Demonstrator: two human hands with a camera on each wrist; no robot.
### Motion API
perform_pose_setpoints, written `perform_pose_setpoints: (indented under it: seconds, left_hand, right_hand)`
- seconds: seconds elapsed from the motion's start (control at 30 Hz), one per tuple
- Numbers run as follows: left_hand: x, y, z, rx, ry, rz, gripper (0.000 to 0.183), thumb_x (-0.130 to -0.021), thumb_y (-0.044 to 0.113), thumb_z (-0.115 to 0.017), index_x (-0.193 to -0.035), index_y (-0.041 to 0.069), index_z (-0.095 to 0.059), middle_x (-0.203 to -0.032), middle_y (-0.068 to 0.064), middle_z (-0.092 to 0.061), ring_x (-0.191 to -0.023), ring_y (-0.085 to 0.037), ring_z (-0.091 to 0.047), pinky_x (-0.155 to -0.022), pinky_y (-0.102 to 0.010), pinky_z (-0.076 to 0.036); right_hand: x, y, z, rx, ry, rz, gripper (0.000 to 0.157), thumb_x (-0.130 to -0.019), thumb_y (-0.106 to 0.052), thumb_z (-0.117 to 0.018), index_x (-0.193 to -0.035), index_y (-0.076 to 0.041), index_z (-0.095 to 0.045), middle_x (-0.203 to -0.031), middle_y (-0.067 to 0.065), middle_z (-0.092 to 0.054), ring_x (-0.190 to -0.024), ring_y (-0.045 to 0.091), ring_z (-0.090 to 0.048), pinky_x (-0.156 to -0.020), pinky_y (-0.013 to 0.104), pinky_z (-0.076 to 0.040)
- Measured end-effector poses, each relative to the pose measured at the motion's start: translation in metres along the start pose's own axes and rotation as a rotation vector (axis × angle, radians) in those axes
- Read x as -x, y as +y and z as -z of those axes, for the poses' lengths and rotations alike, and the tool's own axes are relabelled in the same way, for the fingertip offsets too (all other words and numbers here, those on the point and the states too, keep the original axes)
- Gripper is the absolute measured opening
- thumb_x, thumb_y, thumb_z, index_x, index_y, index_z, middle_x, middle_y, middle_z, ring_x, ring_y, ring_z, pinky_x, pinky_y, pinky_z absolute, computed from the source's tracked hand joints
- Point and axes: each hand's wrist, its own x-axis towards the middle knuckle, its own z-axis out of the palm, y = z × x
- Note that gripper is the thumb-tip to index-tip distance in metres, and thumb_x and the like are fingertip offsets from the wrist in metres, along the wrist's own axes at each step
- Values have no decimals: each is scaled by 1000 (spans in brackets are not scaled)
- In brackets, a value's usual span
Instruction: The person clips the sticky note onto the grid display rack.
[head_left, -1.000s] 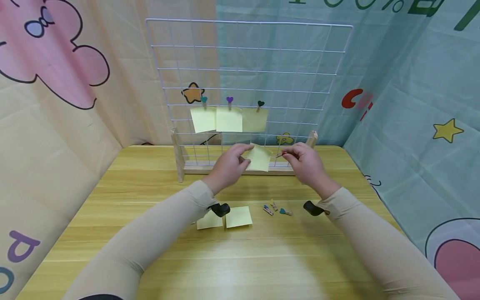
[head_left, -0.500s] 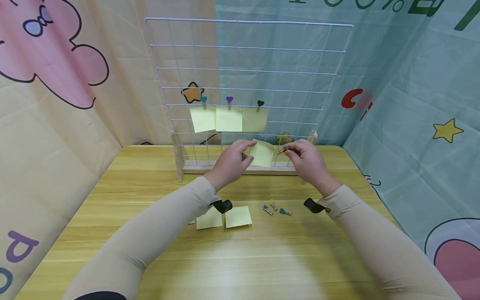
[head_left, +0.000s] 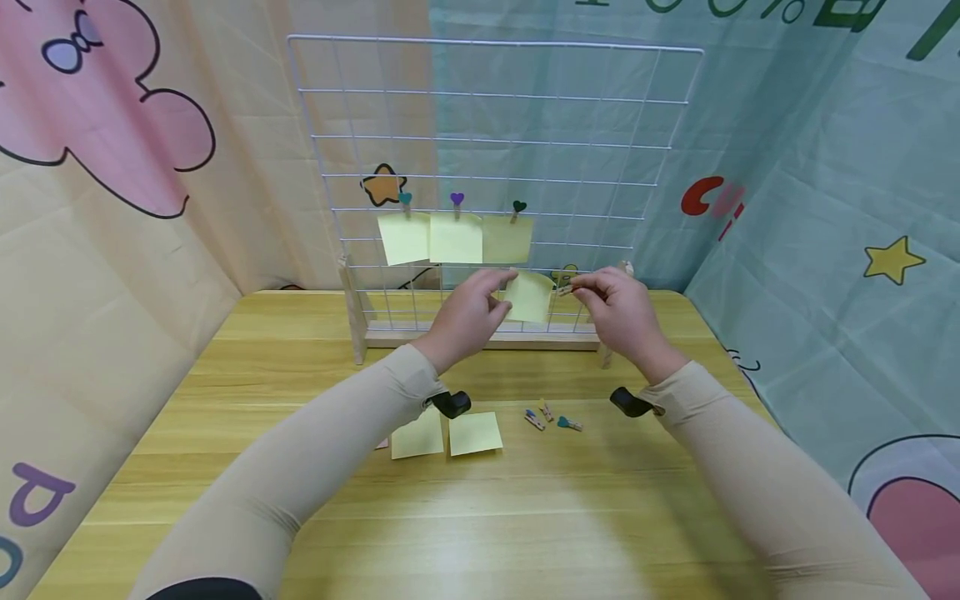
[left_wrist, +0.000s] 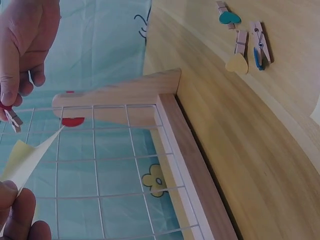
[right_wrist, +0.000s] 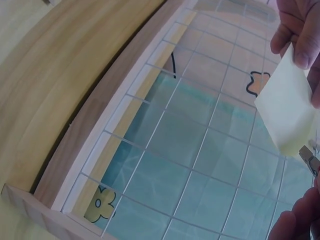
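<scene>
My left hand (head_left: 471, 315) pinches a pale yellow sticky note (head_left: 529, 297) by its left edge, in front of the lower part of a white wire grid (head_left: 495, 142). Opposite, my right hand (head_left: 617, 307) pinches a small wooden clothespin (left_wrist: 13, 120) with a red decoration, its tip close to the note's right edge. In the right wrist view the clothespin (right_wrist: 308, 157) sits right at the corner of the note (right_wrist: 287, 102). Above, three notes (head_left: 456, 239) hang in a row on the grid, each under a clothespin with a heart: teal, purple (head_left: 457, 200) and dark green.
On the wooden table (head_left: 480, 517) lie two more yellow notes (head_left: 475, 433), with a pinkish edge showing beside the left one. Several small clothespins (head_left: 570, 423) lie to their right. The grid stands in a wooden base (head_left: 356, 312). Printed curtains (head_left: 817, 250) enclose the table.
Both hands have risen a little along the grid and shifted slightly right, carrying the note and the clothespin. The hanging notes and the things on the table stay put.
</scene>
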Motion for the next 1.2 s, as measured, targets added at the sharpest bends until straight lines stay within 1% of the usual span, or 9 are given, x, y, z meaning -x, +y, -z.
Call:
perform_pose_setpoints:
  seconds: [0.2, 0.33, 0.43, 0.53, 0.6, 0.77, 0.9, 1.07, 1.2]
  left_hand:
    - [-5, 4, 0, 2, 16, -3, 51, -105, 7, -62, -155, 11, -52, -156, -9, -53, -102, -18, -72, -79, -26, -61]
    - [-9, 5, 0, -8, 31, -12, 51, -105, 7, -62, -155, 11, -52, -155, -9, -54, -99, -18, -72, -77, -27, -60]
    - [-11, 7, 1, -11, 33, -15, 51, -105, 7, -62, -155, 10, -51, -155, -9, -55, -97, -17, -71, -78, -27, -60]
    - [-14, 9, 1, -7, 36, -16, 51, -105, 8, -62, -155, 10, -51, -154, -9, -55, -97, -15, -71, -81, -26, -61]
    - [-16, 10, 1, 0, 40, -15, 51, -106, 9, -62, -155, 10, -51, -154, -9, -55, -95, -15, -70, -81, -26, -61]
    - [-20, 13, 0, -3, 52, -10, 50, -106, 9, -62, -155, 11, -51, -154, -9, -55, -92, -14, -70, -76, -26, -60]
    - [-24, 16, 0, -25, 59, -7, 50, -106, 10, -62, -155, 12, -52, -155, -8, -55, -92, -13, -71, -76, -26, -60]
    - [-29, 19, -1, -34, 59, -4, 51, -106, 11, -62, -155, 13, -51, -157, -7, -54, -92, -12, -71, -78, -24, -60]
    - [-32, 21, -1, -20, 59, 3, 51, -106, 11, -62, -156, 12, -50, -158, -7, -53, -88, -11, -70, -77, -23, -59]
  right_hand:
    - [-3, 0, 2, -1, 16, 3, 22, -107, -13, -62, -117, -2, -78, -108, 14, -69, -81, 21, -56, -66, 24, -43]
    - [-5, -2, 3, 3, 31, 16, 22, -107, -13, -61, -117, -1, -78, -109, 15, -69, -84, 22, -57, -68, 25, -44]
    - [-6, -2, 4, 20, 41, 24, 23, -108, -14, -61, -116, -2, -78, -110, 15, -70, -86, 22, -57, -70, 28, -44]
    - [-9, -3, 3, 34, 50, 36, 23, -107, -14, -62, -116, -2, -78, -111, 15, -71, -85, 22, -56, -69, 32, -43]
    - [-10, -4, 3, 42, 56, 47, 22, -107, -14, -62, -117, -2, -78, -111, 14, -71, -83, 22, -55, -68, 33, -43]
    - [-14, -6, 4, 50, 71, 58, 23, -107, -15, -62, -118, -3, -79, -111, 15, -72, -80, 21, -54, -67, 34, -42]
    - [-18, -6, 5, 45, 89, 49, 22, -107, -15, -63, -117, -3, -79, -111, 15, -73, -81, 23, -55, -67, 35, -41]
    - [-22, -7, 6, 59, 107, 49, 22, -107, -15, -63, -116, -4, -79, -112, 15, -74, -87, 26, -59, -70, 36, -43]
    - [-25, -7, 6, 65, 120, 46, 22, -107, -14, -63, -117, -3, -79, -113, 16, -75, -84, 27, -58, -69, 37, -42]
